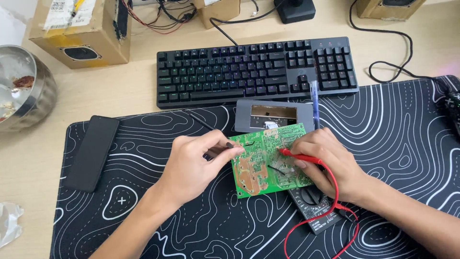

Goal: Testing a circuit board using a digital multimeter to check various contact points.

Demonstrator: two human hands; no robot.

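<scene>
A green circuit board (pixel 268 160) lies solder side up on a black desk mat (pixel 393 144) with white contour lines. My left hand (pixel 196 163) grips a black test probe (pixel 208 127), its tip touching the board's left edge. In my right hand (pixel 330 163) is a red test probe (pixel 299 156), whose tip rests on the board's middle right. A dark multimeter (pixel 318 206) lies partly under the board and my right hand, with a red lead (pixel 330 216) looping from it.
A black keyboard (pixel 256 69) sits behind the mat. A grey plate with a rectangular cutout (pixel 273 115) lies above the board. A black phone (pixel 93 151) rests at the mat's left. A steel bowl (pixel 21 86), cardboard boxes (pixel 81 31) and cables (pixel 393 52) stand around.
</scene>
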